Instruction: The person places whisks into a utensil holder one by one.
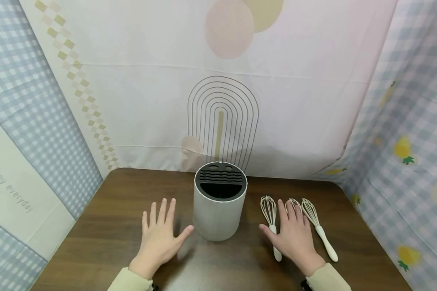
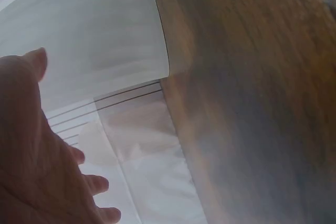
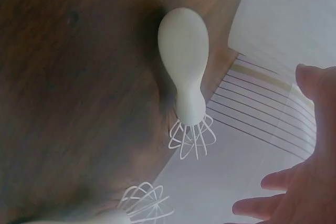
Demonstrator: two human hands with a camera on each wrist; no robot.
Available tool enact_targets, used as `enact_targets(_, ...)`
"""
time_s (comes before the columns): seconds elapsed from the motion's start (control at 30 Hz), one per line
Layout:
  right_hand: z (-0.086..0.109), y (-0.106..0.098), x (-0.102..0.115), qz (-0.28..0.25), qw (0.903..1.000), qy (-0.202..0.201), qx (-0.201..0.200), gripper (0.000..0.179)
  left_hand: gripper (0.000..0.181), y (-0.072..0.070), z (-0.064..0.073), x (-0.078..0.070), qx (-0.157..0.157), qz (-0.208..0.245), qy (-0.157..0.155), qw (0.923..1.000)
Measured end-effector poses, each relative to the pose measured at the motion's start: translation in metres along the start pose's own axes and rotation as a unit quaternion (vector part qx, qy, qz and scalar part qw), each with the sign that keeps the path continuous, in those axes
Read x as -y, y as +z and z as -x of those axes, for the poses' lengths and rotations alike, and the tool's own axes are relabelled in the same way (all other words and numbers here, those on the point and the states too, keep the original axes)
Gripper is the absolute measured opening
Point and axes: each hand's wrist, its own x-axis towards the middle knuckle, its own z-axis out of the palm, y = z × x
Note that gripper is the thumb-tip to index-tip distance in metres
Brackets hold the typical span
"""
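Note:
A light grey cylindrical utensil holder point(image 1: 218, 220) with a black slotted lid stands between the two hands. To its left my left hand point(image 1: 158, 238) hovers over the table with fingers spread, holding nothing, its thumb close beside the holder's wall. On the right, my right hand point(image 1: 295, 234) is spread over the whisks, palm down. One cream whisk point(image 1: 277, 254) lies by its thumb and another whisk point(image 1: 327, 244) lies outside its little finger. Between them a third whisk point(image 1: 293, 200) is mostly hidden beneath the fingers. The right wrist view shows a whisk handle point(image 3: 184, 45) apart from that hand.
The dark brown wooden table point(image 1: 131, 190) has rounded far corners. A white patterned cloth point(image 1: 149, 109) hangs right behind it. Blue checked cloths hang along the left point(image 1: 32, 101) and right point(image 1: 404, 121) sides.

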Motion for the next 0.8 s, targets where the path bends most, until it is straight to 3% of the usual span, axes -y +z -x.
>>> enact_targets(0.27, -0.001, -0.005, -0.001, -0.096, 0.9936, 0.044, 0.039, 0.106, 0.103, -0.001, -0.007, -0.004, -0.052, 0.031, 0.019, 0.998)
enact_targets(0.43, -0.001, -0.004, -0.005, -0.132, 0.9872, 0.073, 0.051, 0.104, 0.103, -0.004, -0.012, -0.012, -0.057, 0.086, 0.019, 0.9945)
enact_targets(0.63, 0.002, -0.003, -0.01, -0.156, 0.9816, 0.1, 0.044, 0.098, 0.099, -0.013, -0.017, -0.028, -0.055, 0.186, 0.004, 0.9811)
enact_targets(0.8, 0.005, -0.002, -0.014, -0.173, 0.976, 0.121, 0.054, 0.098, 0.096, -0.018, -0.025, -0.038, -0.077, 0.227, 0.02, 0.9706)
